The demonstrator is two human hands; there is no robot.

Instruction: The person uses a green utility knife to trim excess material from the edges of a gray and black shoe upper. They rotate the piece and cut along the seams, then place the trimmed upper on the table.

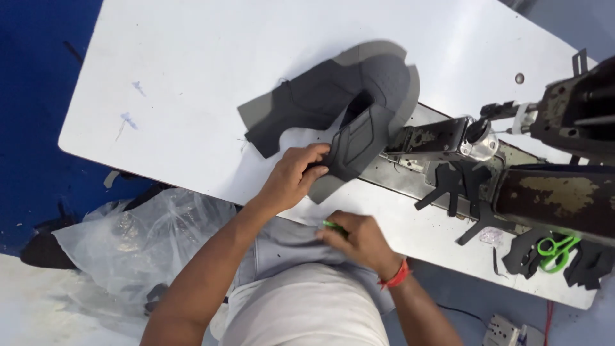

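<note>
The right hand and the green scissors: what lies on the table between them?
In the head view, between the right hand and the green scissors lies bare white table, then small black cut pieces.

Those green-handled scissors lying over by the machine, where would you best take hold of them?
By the green loop handles of the scissors, coming from above on the table's near edge. The loops lie flat and uncovered on top of dark fabric scraps, while the blades seem to run under the scraps.

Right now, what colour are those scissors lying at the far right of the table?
Bright green handles on the scissors, seen in the head view.
</note>
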